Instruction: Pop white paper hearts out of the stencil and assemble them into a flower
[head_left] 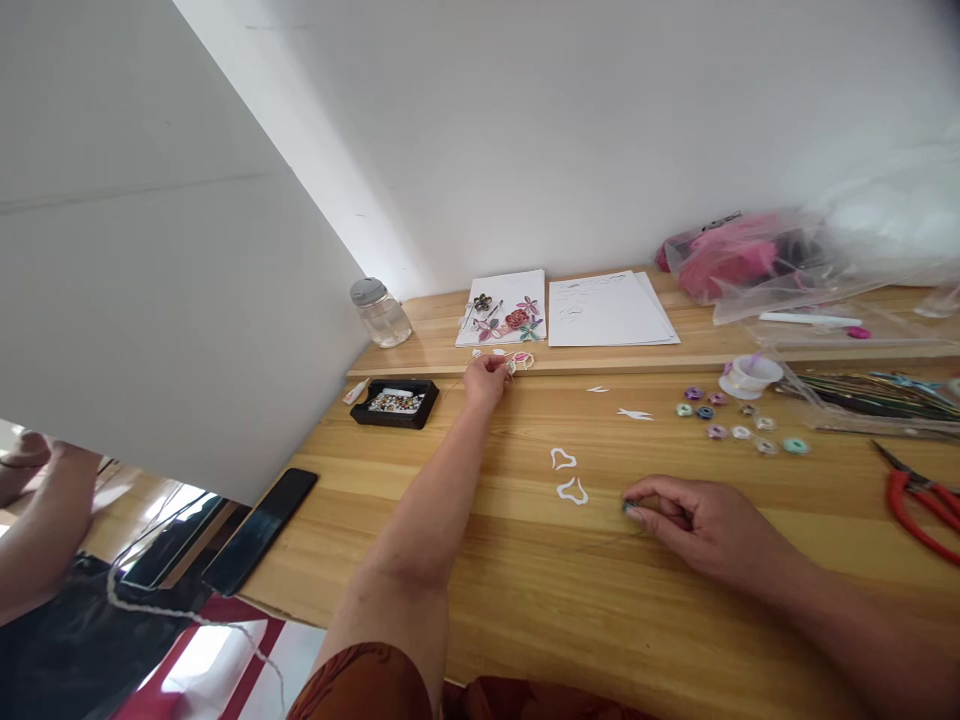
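My left hand (487,381) reaches to the edge of the raised back ledge. Its fingertips are pinched at a small white-and-pink petal-shaped piece (521,358), which they partly cover. My right hand (694,512) is low over the table, thumb and forefinger closed on a small dark teal thread bobbin (628,506), mostly hidden by the fingers. A faint thread shows on the wood below it. Between the hands lie two white curved paper outlines (572,491). White pointed paper scraps (634,413) are farther back. Several small thread bobbins (716,431) sit behind my right hand.
Red-handled pliers (924,500) lie far right, near a white spool (752,375) and plastic bags (750,260). A black bead tray (394,403), a phone (261,530) and a jar (381,313) stand left. Flower-decorated paper (501,288) and white sheets (611,310) lie behind. Another person's arm (49,520) shows far left.
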